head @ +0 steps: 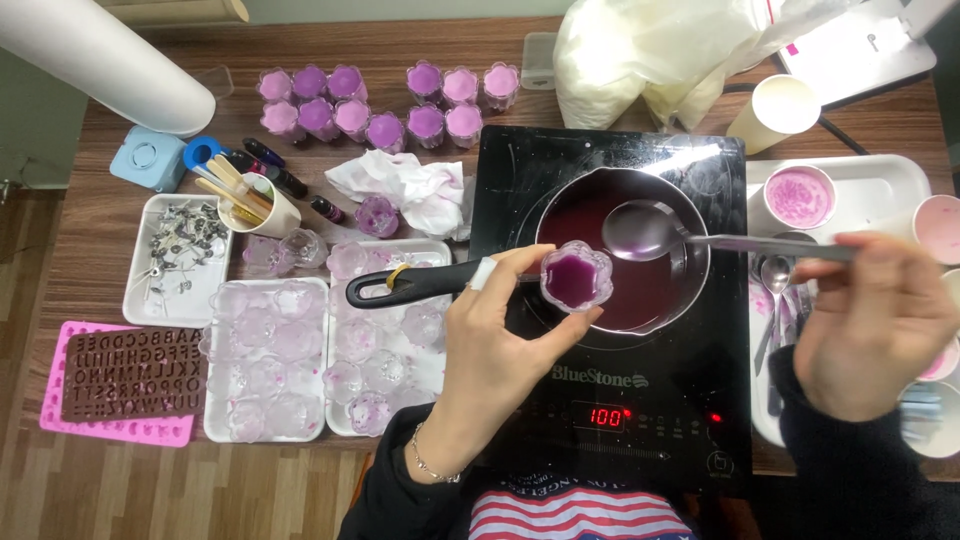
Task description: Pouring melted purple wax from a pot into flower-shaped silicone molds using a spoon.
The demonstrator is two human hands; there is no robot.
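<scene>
Purple liquid fills flower-shaped cup (575,277) in left hand (495,345) over saucepan (640,300).

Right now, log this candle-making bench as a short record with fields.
left hand: holds a small flower-shaped clear cup of purple liquid over the saucepan
right hand: grips a metal ladle by its handle, its bowl over the saucepan
saucepan: on a black induction cooktop, holds dark purple liquid
filled cups: two groups at the far side of the table, all purple
empty cups: clear, on two white trays left of the cooktop
letter mould: pink, at the near left
</scene>
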